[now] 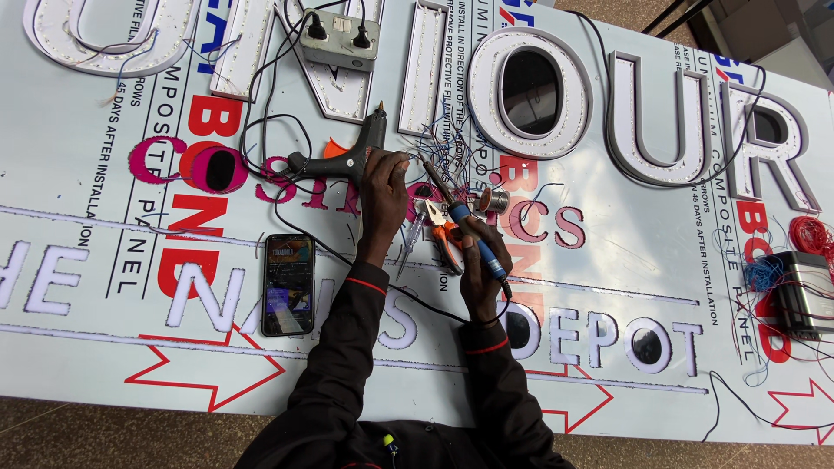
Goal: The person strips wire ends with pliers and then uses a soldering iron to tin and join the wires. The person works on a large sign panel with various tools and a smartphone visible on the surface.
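Note:
My right hand (480, 260) grips a soldering iron (469, 224) with a blue handle, its tip pointing up-left toward thin wires (443, 148). My left hand (384, 193) reaches forward with fingers closed near those wires, just right of a black glue gun (352, 155) lying on the panel. Whether it pinches a wire is unclear. A small solder spool (497, 201) lies right of the iron. Orange-handled pliers (445, 236) rest between my hands.
A large printed white sign panel (608, 260) covers the table. Big white channel letters (530, 91) lie along its far side. A power strip (340, 39) sits at the top, a phone (288, 284) at left, a black box with red and blue wires (799, 291) at right.

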